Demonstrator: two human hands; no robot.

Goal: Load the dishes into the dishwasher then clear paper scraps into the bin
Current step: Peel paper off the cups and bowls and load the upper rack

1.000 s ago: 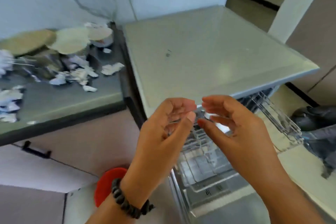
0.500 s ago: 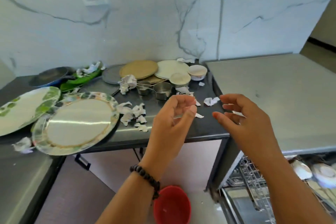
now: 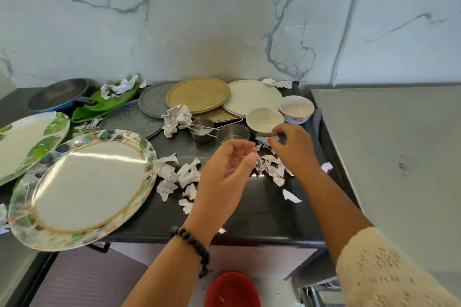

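Dishes crowd the dark counter [image 3: 259, 209]: a large floral plate [image 3: 84, 187], a leaf-print plate [image 3: 27, 137], a woven gold plate [image 3: 198, 95], a cream plate [image 3: 252, 97], two white bowls [image 3: 264, 119] [image 3: 296, 107] and steel cups [image 3: 233, 132]. Torn paper scraps [image 3: 179, 177] lie in front of them, more [image 3: 272, 169] under my right hand. My left hand [image 3: 224, 177] hovers above the counter, fingers loosely curled and holding nothing. My right hand [image 3: 291, 149] has its bent fingertips at the base of the nearer bowl, with no grip visible.
A red bin [image 3: 232, 289] stands on the floor below the counter edge. The grey dishwasher top [image 3: 389, 144] fills the right side. A dark pan [image 3: 59, 95], green leaf plates [image 3: 109, 102], grey plates [image 3: 129, 119] and crumpled paper [image 3: 177, 117] sit at the back.
My view swung from the open dishwasher left to the counter. Both hands moved forward over the scraps, the right one reaching the nearer white bowl.
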